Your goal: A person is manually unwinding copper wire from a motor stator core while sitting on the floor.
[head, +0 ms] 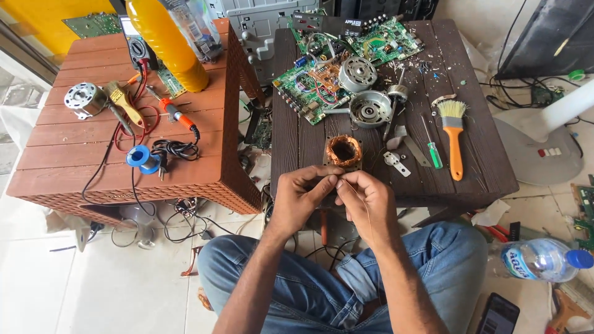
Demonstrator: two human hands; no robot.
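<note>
Head view: the left hand (301, 193) and right hand (365, 201) meet at the near edge of the dark table (489, 167). Both pinch closed on a thin copper wire (369, 213), which runs down from the fingertips. The copper-wound stator (343, 151) sits just beyond them on the table. Risk: excess tension could snap the fine wire; a sharp bend could kink it. An orange-handled brush (455, 139) lies well apart.
</note>
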